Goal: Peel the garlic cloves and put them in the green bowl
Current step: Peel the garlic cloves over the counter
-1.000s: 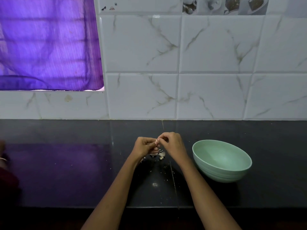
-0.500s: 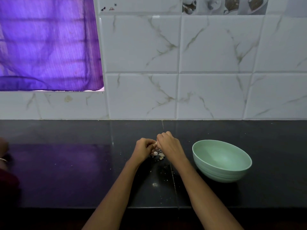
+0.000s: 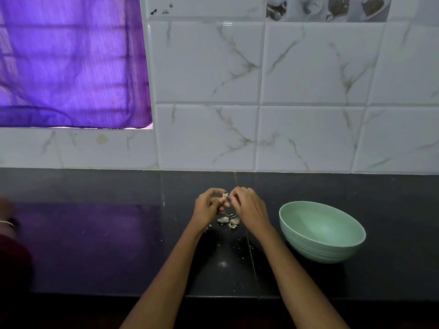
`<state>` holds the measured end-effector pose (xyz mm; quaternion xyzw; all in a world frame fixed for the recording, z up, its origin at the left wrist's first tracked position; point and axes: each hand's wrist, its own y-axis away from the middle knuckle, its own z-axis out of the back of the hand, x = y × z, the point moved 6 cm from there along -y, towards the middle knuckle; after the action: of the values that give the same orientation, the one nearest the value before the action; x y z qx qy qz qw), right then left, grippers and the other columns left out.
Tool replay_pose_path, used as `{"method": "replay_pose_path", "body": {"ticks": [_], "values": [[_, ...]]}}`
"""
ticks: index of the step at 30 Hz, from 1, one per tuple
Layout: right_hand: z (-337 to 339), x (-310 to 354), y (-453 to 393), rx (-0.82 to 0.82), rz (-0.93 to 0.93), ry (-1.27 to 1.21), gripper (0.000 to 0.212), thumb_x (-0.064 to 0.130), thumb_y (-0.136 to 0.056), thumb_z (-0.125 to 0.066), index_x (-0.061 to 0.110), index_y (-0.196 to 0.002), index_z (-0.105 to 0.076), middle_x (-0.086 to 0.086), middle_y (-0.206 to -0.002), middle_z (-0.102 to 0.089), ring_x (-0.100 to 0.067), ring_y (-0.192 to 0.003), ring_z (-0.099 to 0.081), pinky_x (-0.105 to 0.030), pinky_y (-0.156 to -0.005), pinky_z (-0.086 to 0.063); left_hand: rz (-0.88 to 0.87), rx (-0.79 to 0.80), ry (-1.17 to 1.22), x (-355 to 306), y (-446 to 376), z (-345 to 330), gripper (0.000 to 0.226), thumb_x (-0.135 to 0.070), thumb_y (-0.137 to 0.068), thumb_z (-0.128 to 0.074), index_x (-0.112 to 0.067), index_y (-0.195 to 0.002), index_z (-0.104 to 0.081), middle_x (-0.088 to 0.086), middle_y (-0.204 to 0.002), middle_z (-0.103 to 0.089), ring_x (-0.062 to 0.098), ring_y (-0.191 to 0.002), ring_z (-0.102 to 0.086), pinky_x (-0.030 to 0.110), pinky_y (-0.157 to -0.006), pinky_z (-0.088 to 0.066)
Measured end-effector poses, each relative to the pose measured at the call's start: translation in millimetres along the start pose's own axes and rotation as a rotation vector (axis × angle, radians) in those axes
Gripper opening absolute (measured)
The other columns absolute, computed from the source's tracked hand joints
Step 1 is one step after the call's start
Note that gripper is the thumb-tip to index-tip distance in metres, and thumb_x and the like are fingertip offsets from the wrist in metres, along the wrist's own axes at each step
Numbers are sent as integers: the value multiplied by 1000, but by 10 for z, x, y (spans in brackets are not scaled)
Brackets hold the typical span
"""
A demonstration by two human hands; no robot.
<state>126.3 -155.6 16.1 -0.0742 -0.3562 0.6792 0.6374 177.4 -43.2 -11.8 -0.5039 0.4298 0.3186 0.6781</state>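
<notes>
My left hand (image 3: 207,208) and my right hand (image 3: 248,208) meet above the black counter (image 3: 95,233), both with curled fingers. Between their fingertips sits a small pale garlic clove (image 3: 224,197), pinched from both sides. Below the hands, a few garlic cloves and skin pieces (image 3: 229,220) lie on the counter. The green bowl (image 3: 322,231) stands to the right of my right hand, a short gap away, and nothing shows inside it.
A white marbled tile wall (image 3: 285,103) rises behind the counter, with a purple curtain (image 3: 71,62) at the upper left. Another person's arm in a dark red sleeve (image 3: 9,245) shows at the left edge. Small crumbs dot the counter near its front edge.
Both hands have risen a little off the garlic pile, and the clove now shows between the fingertips. The loose pieces below are uncovered.
</notes>
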Motion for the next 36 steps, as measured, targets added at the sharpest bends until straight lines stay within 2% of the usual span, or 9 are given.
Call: {"method": "replay_pose_path", "body": {"ticks": [4, 7, 10, 14, 18, 21, 28, 33, 36], "values": [[-15, -21, -19, -22, -15, -365, 39, 4, -83, -55, 16, -119, -58, 3, -100, -62, -15, -89, -59, -28, -81, -48, 85, 25, 69, 54, -12, -2, 11, -2, -92, -52, -9, -99, -57, 5, -69, -65, 5, -51, -55, 24, -58, -51], [-11, -17, -40, -39, 10, -438, 25, 1, -79, -62, 13, -100, -69, 1, -90, -66, -13, -80, -62, -21, -73, -49, 125, 51, 85, 50, -2, -24, 7, -4, -92, -54, -8, -90, -59, 4, -69, -65, 4, -52, -55, 22, -57, -52], [35, -41, -40, -71, -4, -505, 13, -2, -77, -63, 7, -83, -71, 2, -76, -66, -10, -69, -60, -26, -60, -51, 182, 121, 148, 34, 37, -65, 15, -5, -93, -51, -9, -86, -63, -3, -66, -66, 3, -53, -53, 16, -54, -50], [51, -48, -41, -50, -10, -519, 8, 2, -79, -63, 8, -77, -68, 11, -66, -61, -3, -61, -56, -34, -60, -51, 254, 191, 205, 22, 79, -79, 18, -6, -95, -47, -9, -90, -65, -2, -70, -65, 3, -55, -53, 15, -56, -51], [33, -52, -49, -40, 0, -488, 6, 2, -81, -60, 5, -77, -63, 7, -66, -57, -11, -62, -54, -35, -61, -50, 264, 197, 209, 6, 90, -68, 17, -9, -95, -49, -5, -95, -65, 0, -75, -66, 6, -63, -55, 15, -60, -52], [16, -26, -52, -28, 40, -418, 6, 1, -81, -59, 4, -77, -62, 5, -69, -55, -16, -67, -52, -32, -63, -46, 227, 149, 181, -2, 77, -46, 15, -9, -92, -55, -1, -98, -66, 3, -82, -67, 9, -73, -62, 17, -64, -56], [-5, -8, -65, -71, 73, -376, 8, 0, -82, -58, 3, -75, -61, -1, -73, -56, -19, -70, -50, -28, -64, -37, 235, 64, 248, 26, 56, -36, 12, -4, -90, -56, -4, -87, -67, 1, -71, -67, 8, -66, -60, 17, -61, -55], [-65, 51, -48, 24, 63, -374, 6, -2, -80, -60, 0, -75, -63, -3, -74, -58, -16, -71, -50, -25, -68, -36, 283, -111, 451, 40, 34, 101, 13, -2, -90, -54, -4, -84, -65, 8, -81, -68, 16, -78, -64, 19, -62, -57], [-130, 59, -12, 102, 61, -340, 9, -2, -80, -61, 4, -74, -64, 4, -68, -56, -8, -61, -49, -24, -66, -38, 333, -221, 625, 86, 3, 206, 11, -4, -92, -52, -2, -90, -63, 6, -85, -68, 14, -76, -62, 21, -62, -58]]}}
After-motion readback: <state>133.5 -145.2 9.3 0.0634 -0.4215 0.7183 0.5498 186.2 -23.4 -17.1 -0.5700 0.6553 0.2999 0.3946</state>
